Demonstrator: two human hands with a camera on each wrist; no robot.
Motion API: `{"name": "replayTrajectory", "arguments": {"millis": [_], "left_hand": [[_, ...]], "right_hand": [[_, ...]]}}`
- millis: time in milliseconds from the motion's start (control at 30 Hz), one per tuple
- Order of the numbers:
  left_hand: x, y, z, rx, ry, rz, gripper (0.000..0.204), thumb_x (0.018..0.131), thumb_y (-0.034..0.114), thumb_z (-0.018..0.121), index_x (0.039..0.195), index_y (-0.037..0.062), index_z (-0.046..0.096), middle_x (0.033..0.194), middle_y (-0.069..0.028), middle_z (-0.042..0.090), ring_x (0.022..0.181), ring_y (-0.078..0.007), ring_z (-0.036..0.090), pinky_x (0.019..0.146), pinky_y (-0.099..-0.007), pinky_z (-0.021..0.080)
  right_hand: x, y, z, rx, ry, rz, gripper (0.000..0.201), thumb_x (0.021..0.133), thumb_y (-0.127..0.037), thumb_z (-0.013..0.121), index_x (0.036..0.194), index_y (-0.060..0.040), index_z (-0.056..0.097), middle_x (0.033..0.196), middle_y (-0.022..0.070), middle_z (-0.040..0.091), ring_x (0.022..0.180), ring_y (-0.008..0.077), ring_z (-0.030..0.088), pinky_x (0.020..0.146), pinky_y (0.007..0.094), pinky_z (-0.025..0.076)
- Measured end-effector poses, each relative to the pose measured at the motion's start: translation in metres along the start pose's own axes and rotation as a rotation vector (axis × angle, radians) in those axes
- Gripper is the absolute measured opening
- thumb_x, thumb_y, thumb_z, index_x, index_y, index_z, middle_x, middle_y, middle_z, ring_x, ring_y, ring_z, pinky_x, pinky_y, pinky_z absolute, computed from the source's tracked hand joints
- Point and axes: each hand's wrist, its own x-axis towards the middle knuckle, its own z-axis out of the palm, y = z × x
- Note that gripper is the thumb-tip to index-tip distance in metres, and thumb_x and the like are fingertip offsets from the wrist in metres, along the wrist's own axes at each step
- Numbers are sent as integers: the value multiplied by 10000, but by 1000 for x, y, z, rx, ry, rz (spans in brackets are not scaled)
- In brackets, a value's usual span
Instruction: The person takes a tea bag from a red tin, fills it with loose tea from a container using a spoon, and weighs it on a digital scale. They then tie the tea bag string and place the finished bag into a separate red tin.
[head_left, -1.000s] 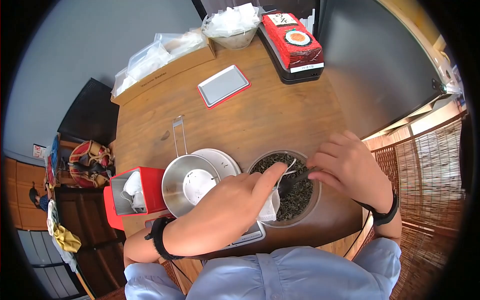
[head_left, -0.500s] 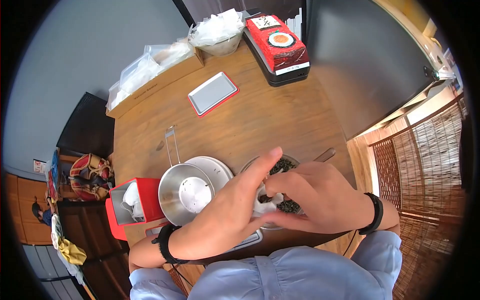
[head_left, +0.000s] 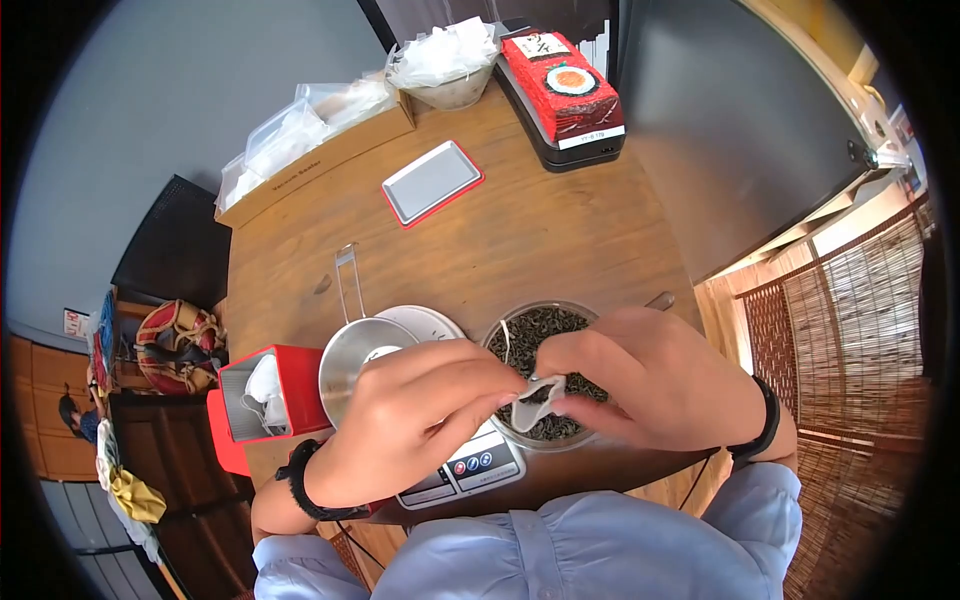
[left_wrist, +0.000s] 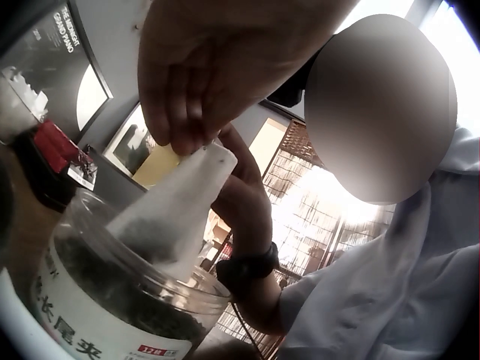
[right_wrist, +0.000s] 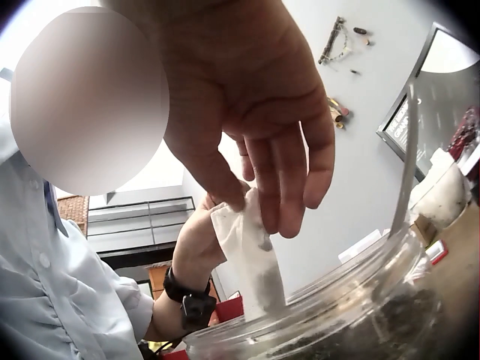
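A white tea bag (head_left: 537,405) is held mouth-up over a clear jar (head_left: 520,441) of dark loose tea leaves (head_left: 545,322). My left hand (head_left: 415,410) pinches one side of its top edge, and my right hand (head_left: 650,385) pinches the other side. In the left wrist view the tea bag (left_wrist: 169,217) hangs at the jar's rim, with dark leaves showing through its lower part. Its white string (head_left: 506,340) lies across the jar's opening. Beyond my right hand a spoon's handle tip (head_left: 662,300) sticks out; the rest of it is hidden.
Left of the jar stand a metal pan (head_left: 345,372) and a kitchen scale (head_left: 490,462), partly covered by my left arm. A red tin (head_left: 305,388) holds white bags. Farther back are a small tray (head_left: 432,183), a cardboard box (head_left: 320,163), a bowl (head_left: 450,92) and a red package (head_left: 575,105).
My right hand has let go of the spoon and come over to the tea bag. Both hands now grip the bag's top edge, and my left hand has turned and drawn slightly left.
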Motion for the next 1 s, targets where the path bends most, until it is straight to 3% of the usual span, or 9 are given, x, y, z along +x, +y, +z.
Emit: {"name": "replayTrajectory", "arguments": {"millis": [100, 367, 467, 600, 667, 800, 900, 933, 1000], "left_hand": [[0, 4, 0, 49, 42, 39, 126, 750, -42, 706, 866, 5, 697, 806, -105, 673, 703, -221, 647, 608, -299, 496], [-7, 9, -10, 127, 78, 56, 94, 725, -27, 719, 805, 17, 698, 746, -92, 664, 677, -208, 639, 586, -291, 482], [-17, 3, -23, -24, 129, -65, 84, 725, -12, 722, 799, 23, 704, 727, -84, 664, 677, -200, 640, 591, -301, 484], [-25, 1, -30, -2, -9, -121, 184, 742, -19, 730, 917, 20, 691, 859, -117, 665, 740, -229, 644, 631, -307, 500], [-21, 3, -27, 110, 21, 40, 348, 740, 71, 770, 1065, 26, 654, 1035, -129, 634, 829, -224, 624, 678, -309, 499], [-22, 5, -17, -110, -64, -122, 733, 589, 233, 874, 1233, 25, 592, 1023, -71, 651, 790, -161, 584, 668, -288, 457], [-19, 4, -17, -284, -215, -193, 630, 748, 169, 785, 1312, 61, 526, 1041, -81, 657, 727, -189, 591, 651, -300, 498], [-19, 3, -15, -315, -193, -215, 559, 760, 135, 772, 1277, 63, 570, 907, -71, 683, 666, -181, 599, 602, -304, 488], [-22, -4, -12, -315, -160, -189, 458, 767, 107, 759, 1201, 56, 620, 869, -73, 682, 659, -180, 606, 589, -304, 480]], "right_hand": [[7, -5, 2, 156, 6, 83, 330, 791, -166, 671, 1050, -37, 513, 671, 98, 578, 613, 301, 596, 558, 382, 454], [9, -1, 18, -35, 125, -61, 162, 772, -192, 705, 737, -73, 601, 618, 37, 543, 560, 225, 551, 530, 344, 427], [7, -2, 17, -17, 124, -54, 140, 773, -173, 696, 733, -77, 604, 614, 32, 538, 564, 213, 556, 528, 336, 422], [8, -7, 14, 13, 110, -29, 135, 780, -161, 699, 727, -73, 613, 627, 35, 558, 576, 218, 567, 536, 340, 428], [10, -6, 13, 106, 102, 1, 108, 792, -153, 703, 783, -66, 639, 673, 40, 602, 598, 227, 584, 547, 340, 438], [15, -10, 9, 173, 75, 5, 100, 806, -153, 703, 823, -64, 660, 722, 54, 633, 619, 238, 599, 564, 342, 450], [18, -12, 7, 247, 41, -8, 109, 815, -159, 698, 873, -69, 680, 749, 64, 644, 630, 242, 607, 569, 346, 458], [18, -13, 6, 241, 50, -12, 117, 815, -158, 699, 894, -72, 686, 756, 64, 646, 631, 244, 606, 568, 347, 463], [18, -14, 7, 234, 60, -14, 127, 816, -156, 700, 914, -75, 691, 763, 64, 649, 632, 246, 605, 567, 348, 467]]}}
